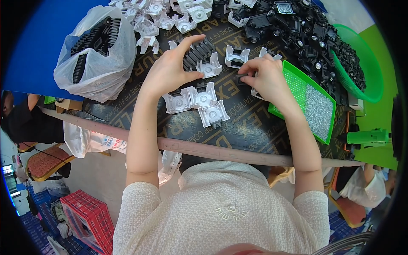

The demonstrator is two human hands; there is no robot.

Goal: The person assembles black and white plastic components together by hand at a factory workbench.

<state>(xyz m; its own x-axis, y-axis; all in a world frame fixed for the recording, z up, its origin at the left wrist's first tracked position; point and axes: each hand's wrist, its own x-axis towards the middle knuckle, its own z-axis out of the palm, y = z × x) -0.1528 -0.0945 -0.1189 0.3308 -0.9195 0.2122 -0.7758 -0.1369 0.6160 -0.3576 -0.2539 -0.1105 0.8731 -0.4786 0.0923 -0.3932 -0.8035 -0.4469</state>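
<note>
My left hand (168, 70) curves its thumb and fingers around a stack of black ribbed plastic pieces (199, 54). The thumb tip is beside a white plastic housing (210, 67). My right hand (267, 77) is closed in a pinch on a small dark piece (243, 79), whose shape is mostly hidden by the fingers. Above that hand lies another white housing (236, 56) with a black part in it. Between my forearms, several white housings (203, 97) sit close together, and the nearest one (213, 114) has a black piece at its lower edge.
A green tray (284, 111) of small silvery parts lies right of my right hand. Black assemblies (297, 46) heap behind it, beside a green basket (369, 80). White housings (161, 17) pile at the back. A plastic bag (114, 83) of black parts stands left; a green power tool (367, 137) lies right.
</note>
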